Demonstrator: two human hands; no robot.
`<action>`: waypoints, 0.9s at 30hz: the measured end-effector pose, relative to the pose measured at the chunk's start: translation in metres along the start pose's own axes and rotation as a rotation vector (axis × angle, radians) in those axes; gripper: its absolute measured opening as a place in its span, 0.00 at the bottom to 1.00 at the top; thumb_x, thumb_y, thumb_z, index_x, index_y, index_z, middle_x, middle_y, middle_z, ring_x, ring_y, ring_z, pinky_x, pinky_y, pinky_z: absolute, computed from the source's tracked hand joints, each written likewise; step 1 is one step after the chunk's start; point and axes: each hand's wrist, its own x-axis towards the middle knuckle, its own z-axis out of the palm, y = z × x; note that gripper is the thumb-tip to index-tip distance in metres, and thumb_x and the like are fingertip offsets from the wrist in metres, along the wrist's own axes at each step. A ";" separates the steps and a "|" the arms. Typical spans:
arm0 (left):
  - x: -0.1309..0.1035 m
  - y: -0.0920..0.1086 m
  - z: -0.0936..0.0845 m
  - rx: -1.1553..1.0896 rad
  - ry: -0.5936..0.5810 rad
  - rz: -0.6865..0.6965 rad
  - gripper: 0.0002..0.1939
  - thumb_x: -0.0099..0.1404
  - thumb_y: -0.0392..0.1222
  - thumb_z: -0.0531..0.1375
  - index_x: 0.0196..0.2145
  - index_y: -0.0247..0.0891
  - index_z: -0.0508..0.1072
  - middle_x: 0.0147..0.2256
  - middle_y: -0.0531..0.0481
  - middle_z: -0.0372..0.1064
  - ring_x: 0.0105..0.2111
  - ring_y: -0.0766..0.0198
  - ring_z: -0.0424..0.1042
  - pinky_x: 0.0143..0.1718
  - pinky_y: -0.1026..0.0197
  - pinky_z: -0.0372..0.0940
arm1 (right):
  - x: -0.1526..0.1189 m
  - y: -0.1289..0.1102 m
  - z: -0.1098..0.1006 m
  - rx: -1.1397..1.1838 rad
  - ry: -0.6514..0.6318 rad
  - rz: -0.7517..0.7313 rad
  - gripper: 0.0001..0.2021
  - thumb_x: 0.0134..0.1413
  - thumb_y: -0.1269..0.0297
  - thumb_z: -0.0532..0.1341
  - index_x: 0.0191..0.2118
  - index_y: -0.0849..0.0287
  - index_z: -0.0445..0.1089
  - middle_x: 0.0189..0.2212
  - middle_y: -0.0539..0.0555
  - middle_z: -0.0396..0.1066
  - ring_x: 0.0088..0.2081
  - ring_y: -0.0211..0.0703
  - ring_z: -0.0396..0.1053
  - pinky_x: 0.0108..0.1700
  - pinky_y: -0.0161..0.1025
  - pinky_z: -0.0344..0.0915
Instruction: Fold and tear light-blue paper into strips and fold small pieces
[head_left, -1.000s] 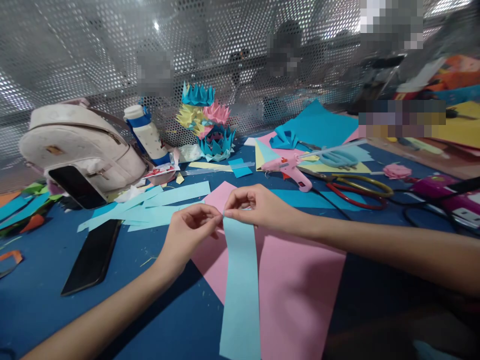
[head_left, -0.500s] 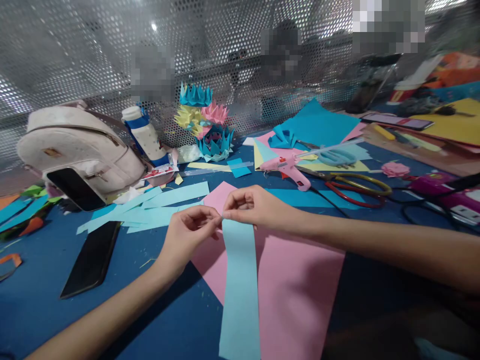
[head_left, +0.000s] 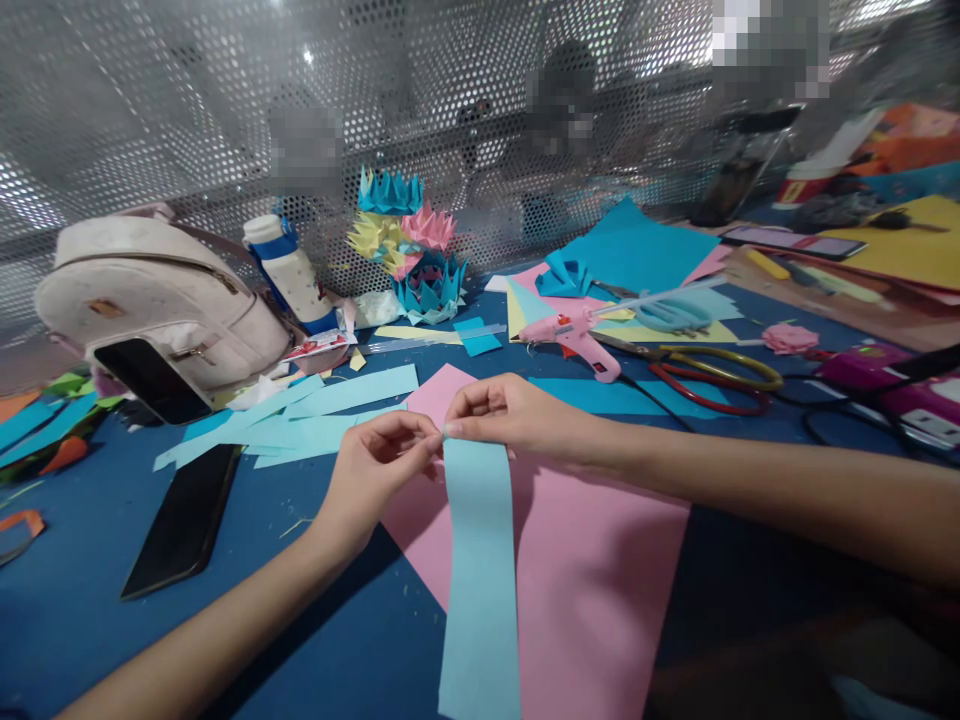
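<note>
A light blue paper strip (head_left: 480, 580) hangs lengthwise toward me over a larger pink sheet of paper (head_left: 592, 590). My right hand (head_left: 499, 412) pinches the strip's far end between thumb and fingers. At the same far left corner, my left hand (head_left: 394, 455) is closed in a pinch, its fingertips touching those of the right. The bit of paper between the fingertips is mostly hidden.
Light blue strips (head_left: 322, 420) and a black phone (head_left: 184, 520) lie to the left. Beyond are a pink glue gun (head_left: 574, 335), scissors (head_left: 712, 370) and folded paper flowers (head_left: 420, 240). A white backpack (head_left: 150, 290) and a bottle (head_left: 289, 270) stand behind.
Almost nothing differs. Both hands keep their pinch at the strip's far end, with only a very slight shift of the fingers.
</note>
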 end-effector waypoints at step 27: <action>0.003 -0.002 -0.002 -0.075 -0.140 -0.019 0.06 0.64 0.40 0.63 0.32 0.35 0.72 0.27 0.54 0.67 0.25 0.72 0.68 0.29 0.68 0.67 | 0.001 0.003 -0.002 -0.020 0.013 -0.011 0.10 0.52 0.59 0.65 0.33 0.62 0.73 0.24 0.49 0.68 0.25 0.31 0.61 0.22 0.28 0.54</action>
